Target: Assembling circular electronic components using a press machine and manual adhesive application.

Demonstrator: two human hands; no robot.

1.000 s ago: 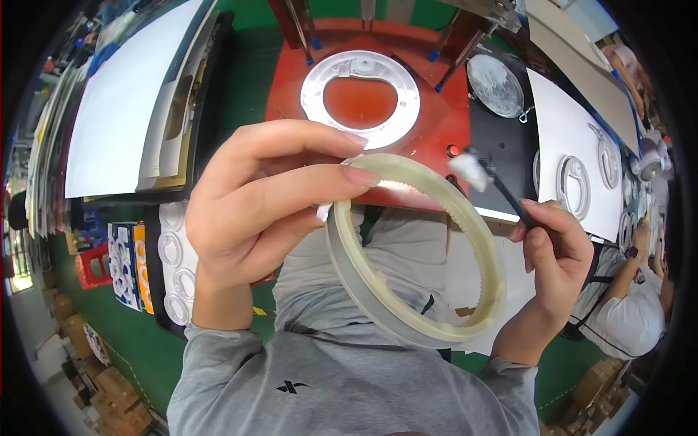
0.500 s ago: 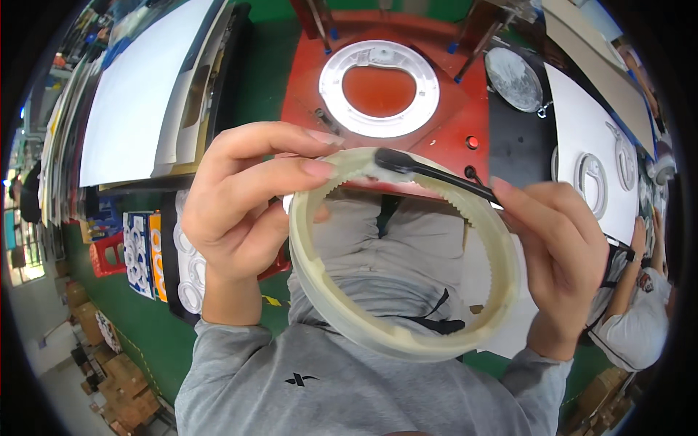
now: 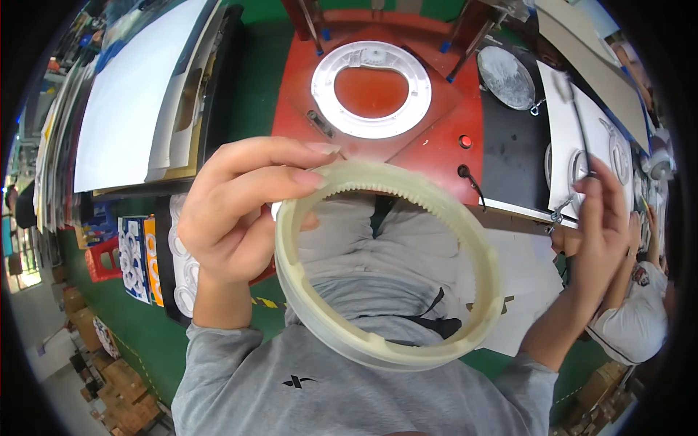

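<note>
My left hand (image 3: 229, 207) grips the upper left rim of a large cream-coloured plastic ring gear (image 3: 491, 280) with teeth along its inside. The ring is tilted in the air in front of my body. Off to the right, apart from the ring, my right hand (image 3: 603, 218) holds a thin black-handled brush (image 3: 579, 123) upright between thumb and fingers. Motion blurs the brush's head. A round dish (image 3: 507, 78) smeared with a whitish substance lies to the left of the brush. On the red fixture base (image 3: 436, 156) rests a white ring-shaped part (image 3: 329, 94).
Metal posts (image 3: 465, 43) rise from the back of the red base, which carries a red button (image 3: 464, 142). White ring parts lie on a sheet (image 3: 563, 156) at right. Stacked sheets (image 3: 134, 102) stand at left. A co-worker's sleeve (image 3: 632, 323) is at far right.
My right hand has drawn the brush away from the ring's upper edge, rightward and up. My left hand still holds the ring, shifted slightly left and lower in the picture.
</note>
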